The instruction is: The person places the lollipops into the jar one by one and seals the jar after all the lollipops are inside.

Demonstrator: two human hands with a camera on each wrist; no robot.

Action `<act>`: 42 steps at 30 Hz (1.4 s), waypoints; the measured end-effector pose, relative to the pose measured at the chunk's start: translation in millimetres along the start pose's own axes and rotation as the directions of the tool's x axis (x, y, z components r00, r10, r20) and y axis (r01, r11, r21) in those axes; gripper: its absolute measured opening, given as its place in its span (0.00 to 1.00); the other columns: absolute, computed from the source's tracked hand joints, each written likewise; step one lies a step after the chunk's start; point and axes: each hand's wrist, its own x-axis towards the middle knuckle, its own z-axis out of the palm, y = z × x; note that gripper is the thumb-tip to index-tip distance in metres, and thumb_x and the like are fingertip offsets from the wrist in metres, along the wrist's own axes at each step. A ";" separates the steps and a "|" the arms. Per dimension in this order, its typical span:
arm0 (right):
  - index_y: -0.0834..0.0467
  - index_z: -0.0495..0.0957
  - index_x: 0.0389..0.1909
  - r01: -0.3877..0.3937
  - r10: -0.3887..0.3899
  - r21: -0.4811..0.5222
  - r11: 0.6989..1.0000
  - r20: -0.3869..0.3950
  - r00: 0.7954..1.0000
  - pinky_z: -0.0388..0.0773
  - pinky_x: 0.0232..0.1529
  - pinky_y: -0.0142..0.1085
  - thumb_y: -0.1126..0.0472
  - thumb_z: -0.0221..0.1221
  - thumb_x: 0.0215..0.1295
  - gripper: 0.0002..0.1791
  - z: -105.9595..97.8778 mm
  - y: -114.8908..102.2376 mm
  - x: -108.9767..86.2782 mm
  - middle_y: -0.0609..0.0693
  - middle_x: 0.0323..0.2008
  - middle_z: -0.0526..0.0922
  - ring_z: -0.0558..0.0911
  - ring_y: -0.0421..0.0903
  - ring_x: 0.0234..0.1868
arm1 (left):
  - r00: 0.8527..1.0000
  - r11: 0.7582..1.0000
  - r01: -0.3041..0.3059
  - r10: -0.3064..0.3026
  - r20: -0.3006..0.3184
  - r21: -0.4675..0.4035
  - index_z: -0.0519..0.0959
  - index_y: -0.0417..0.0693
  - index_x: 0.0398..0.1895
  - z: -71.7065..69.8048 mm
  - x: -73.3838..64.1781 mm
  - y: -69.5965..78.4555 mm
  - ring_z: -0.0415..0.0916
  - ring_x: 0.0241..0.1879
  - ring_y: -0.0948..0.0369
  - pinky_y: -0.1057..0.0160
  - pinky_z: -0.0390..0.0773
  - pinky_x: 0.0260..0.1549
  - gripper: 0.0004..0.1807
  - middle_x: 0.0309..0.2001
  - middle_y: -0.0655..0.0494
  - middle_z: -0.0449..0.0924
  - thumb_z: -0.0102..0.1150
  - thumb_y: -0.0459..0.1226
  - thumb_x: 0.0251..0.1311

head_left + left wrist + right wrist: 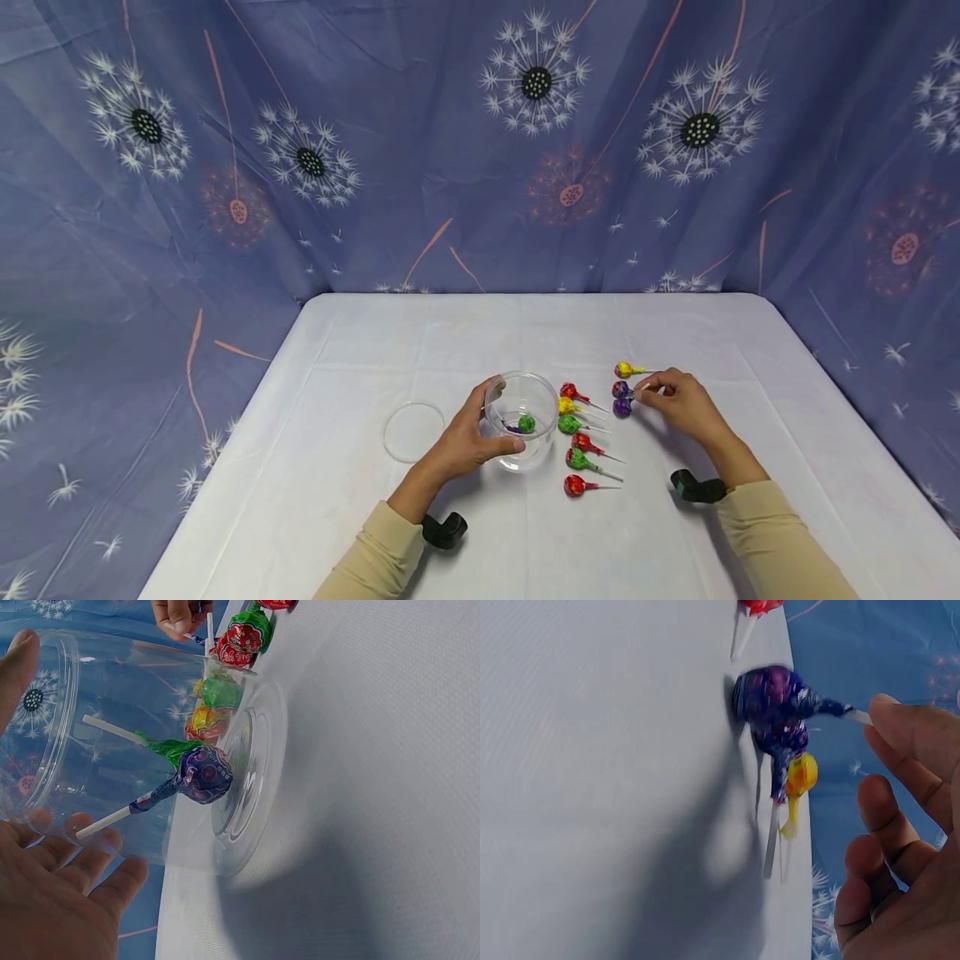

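My left hand (pixel 465 437) grips a clear plastic jar (pixel 127 682), fingers on one side and thumb on the other. Inside the jar lie a green lollipop (pixel 527 423) and a purple lollipop (pixel 205 775), their white sticks toward the open mouth. My right hand (pixel 682 407) pinches the white stick of another purple lollipop (pixel 769 697) between thumb and finger, the other fingers loosely bent. Just behind that one, a further purple lollipop (pixel 780 754) and a yellow lollipop (pixel 802 774) lie on the table.
Between the jar and my right hand runs a column of several red, yellow and green lollipops (pixel 574 486), sticks pointing right. A clear round lid (pixel 386 433) lies left of the jar on the white-covered table (pixel 360 342). Patterned blue cloth (pixel 420 167) hangs behind.
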 end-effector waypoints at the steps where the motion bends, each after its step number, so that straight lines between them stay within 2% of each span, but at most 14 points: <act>1: 0.56 0.83 0.32 0.001 -0.001 0.001 1.000 -0.004 1.000 0.63 0.28 0.31 0.60 0.64 0.58 0.04 0.2 -1.7 0.2 0.48 0.29 0.75 0.66 0.40 0.29 | 1.000 1.000 0.001 -0.001 0.000 0.003 0.49 0.63 0.72 0.1 -0.4 0.2 0.60 0.68 0.44 0.43 0.60 0.66 0.52 0.71 0.52 0.57 0.71 0.49 0.47; 9: 0.55 0.82 0.31 0.003 -0.003 0.014 1.000 -0.013 1.000 0.63 0.32 0.33 0.55 0.63 0.60 0.07 -3.2 -27.2 3.2 0.47 0.32 0.75 0.66 0.40 0.33 | 1.000 1.000 0.000 0.000 -0.005 0.009 0.49 0.63 0.72 0.6 -0.8 0.5 0.61 0.67 0.43 0.43 0.61 0.66 0.53 0.71 0.51 0.57 0.72 0.50 0.46; 16: 0.50 0.83 0.34 0.036 -0.035 0.091 0.995 -0.016 0.999 0.62 0.32 0.34 0.49 0.61 0.61 0.10 -10.6 -62.6 4.6 0.45 0.33 0.75 0.64 0.42 0.34 | 1.000 1.000 -0.001 0.001 -0.005 0.013 0.49 0.64 0.72 0.3 -0.2 -1.1 0.60 0.68 0.44 0.43 0.61 0.66 0.52 0.71 0.52 0.58 0.72 0.50 0.46; 21: 0.50 0.83 0.35 0.055 -0.052 0.132 0.990 -0.023 0.998 0.62 0.32 0.35 0.50 0.62 0.61 0.09 -15.2 -88.2 4.4 0.44 0.32 0.74 0.63 0.42 0.36 | 1.000 1.000 -0.009 0.009 -0.001 0.005 0.49 0.65 0.72 0.3 0.4 -2.9 0.60 0.68 0.45 0.43 0.60 0.66 0.52 0.71 0.51 0.58 0.71 0.49 0.47; 25: 0.53 0.83 0.35 0.069 -0.066 0.198 0.978 -0.024 0.998 0.61 0.33 0.35 0.52 0.63 0.60 0.09 -16.0 -107.0 4.4 0.44 0.31 0.74 0.63 0.42 0.36 | 1.000 1.000 -0.016 0.016 -0.002 0.004 0.49 0.65 0.72 -0.1 0.5 -3.0 0.60 0.68 0.46 0.44 0.60 0.66 0.52 0.71 0.49 0.58 0.71 0.49 0.47; 29: 0.53 0.83 0.35 0.094 -0.092 0.265 0.960 -0.019 0.996 0.61 0.33 0.36 0.54 0.63 0.60 0.08 -15.2 -125.2 4.8 0.43 0.31 0.73 0.63 0.42 0.36 | 1.000 1.000 -0.006 0.006 -0.002 0.009 0.49 0.65 0.72 -0.7 0.2 -2.0 0.60 0.68 0.47 0.44 0.60 0.67 0.53 0.71 0.52 0.57 0.71 0.51 0.46; 32: 0.53 0.83 0.36 0.108 -0.111 0.303 0.947 -0.006 0.994 0.63 0.29 0.35 0.55 0.63 0.60 0.07 -13.0 -137.6 5.6 0.42 0.31 0.74 0.63 0.43 0.35 | 1.000 1.000 0.000 0.000 -0.002 0.015 0.48 0.65 0.72 -1.0 0.3 -2.1 0.60 0.68 0.48 0.44 0.60 0.67 0.53 0.71 0.55 0.57 0.71 0.52 0.45; 35: 0.53 0.83 0.35 0.126 -0.135 0.335 0.934 0.004 0.991 0.63 0.29 0.35 0.55 0.64 0.60 0.06 -8.7 -147.9 6.6 0.43 0.31 0.74 0.63 0.43 0.35 | 1.000 1.000 -0.006 0.006 -0.004 0.018 0.48 0.64 0.73 -1.0 0.6 -2.6 0.60 0.69 0.48 0.44 0.60 0.67 0.53 0.71 0.54 0.57 0.71 0.53 0.45; 42: 0.53 0.83 0.32 0.158 -0.184 0.384 0.910 0.032 0.982 0.62 0.36 0.36 0.57 0.64 0.59 0.04 9.9 -162.2 8.4 0.45 0.32 0.76 0.65 0.43 0.35 | 1.000 1.000 -0.016 0.016 -0.001 -0.002 0.48 0.61 0.73 -0.3 1.6 -3.7 0.59 0.69 0.48 0.45 0.60 0.67 0.52 0.71 0.49 0.57 0.71 0.47 0.48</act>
